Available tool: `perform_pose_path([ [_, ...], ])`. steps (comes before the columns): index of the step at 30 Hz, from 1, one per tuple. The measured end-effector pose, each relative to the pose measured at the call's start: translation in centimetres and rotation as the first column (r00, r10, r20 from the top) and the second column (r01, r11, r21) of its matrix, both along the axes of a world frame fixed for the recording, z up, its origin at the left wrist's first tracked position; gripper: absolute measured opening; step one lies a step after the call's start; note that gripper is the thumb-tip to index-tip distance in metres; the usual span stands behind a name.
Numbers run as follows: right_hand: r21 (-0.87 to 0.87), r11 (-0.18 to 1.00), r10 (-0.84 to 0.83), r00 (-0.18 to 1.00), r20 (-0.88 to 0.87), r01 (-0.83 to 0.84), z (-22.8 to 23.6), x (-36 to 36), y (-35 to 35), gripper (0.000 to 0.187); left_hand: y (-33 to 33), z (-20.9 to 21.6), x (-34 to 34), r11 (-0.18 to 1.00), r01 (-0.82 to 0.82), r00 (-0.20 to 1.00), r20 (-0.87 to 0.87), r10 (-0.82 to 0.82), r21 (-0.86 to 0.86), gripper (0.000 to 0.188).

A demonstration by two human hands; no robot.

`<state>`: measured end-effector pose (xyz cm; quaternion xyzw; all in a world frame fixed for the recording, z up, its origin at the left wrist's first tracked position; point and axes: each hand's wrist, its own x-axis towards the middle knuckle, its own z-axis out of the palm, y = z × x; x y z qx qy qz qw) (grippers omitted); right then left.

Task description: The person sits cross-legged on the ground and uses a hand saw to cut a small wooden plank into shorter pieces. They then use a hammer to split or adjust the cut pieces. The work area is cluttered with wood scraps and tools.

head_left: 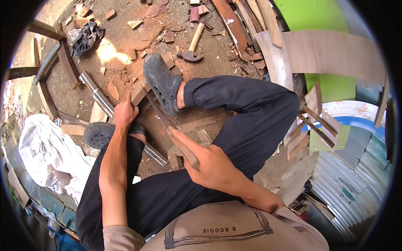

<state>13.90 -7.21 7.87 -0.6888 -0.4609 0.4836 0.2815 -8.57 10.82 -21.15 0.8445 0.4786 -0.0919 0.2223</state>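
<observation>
In my right hand (211, 163) is a long, narrow-bladed tool (161, 113) with a wooden handle. Its blade is seen almost edge-on, so I cannot tell whether it is a saw or a large knife. The blade slants up and left, its far end beside a wooden strip (139, 93); whether they touch is unclear. My left hand (126, 112) is closed round that strip near my feet. One dark clog (161, 83) is next to the strip's far end, and the other clog (99, 134) is left of my left wrist.
A claw hammer (192, 44) lies on the ground ahead among wood offcuts (135, 24). Wooden frame pieces (67, 62) and a white cloth (46, 150) are at the left. Boards (331, 54) and corrugated metal sheets (341, 188) lie along the right.
</observation>
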Motion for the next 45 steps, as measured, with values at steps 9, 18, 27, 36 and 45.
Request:
perform_pose_path([
  [9,-0.047,0.998,0.042,0.996,0.082,-0.038,-6.7,-1.0,4.5,0.07,-0.3,0.1,0.7,0.999,-0.017,1.0,-0.021,0.016,-0.034,0.072],
  [18,-0.182,0.977,0.122,0.992,0.033,-0.114,-1.6,-0.1,3.3,0.075,0.1,0.3,0.2,1.0,-0.004,1.0,-0.015,0.004,0.001,0.072],
  [27,-0.093,0.995,0.022,0.999,-0.023,-0.024,2.8,1.0,-1.8,0.072,-0.2,-0.4,-0.1,0.999,0.007,0.999,0.036,-0.009,0.04,0.07],
  [36,-0.138,0.989,0.062,0.997,0.045,-0.055,-5.0,-1.0,1.5,0.072,-1.3,-0.3,-0.7,1.0,-0.004,1.0,0.027,0.004,-0.014,0.071],
  [45,-0.162,0.986,0.053,0.998,0.032,-0.047,-5.6,-0.7,4.1,0.073,-0.2,0.0,0.1,0.999,-0.006,1.0,-0.01,0.005,-0.033,0.072],
])
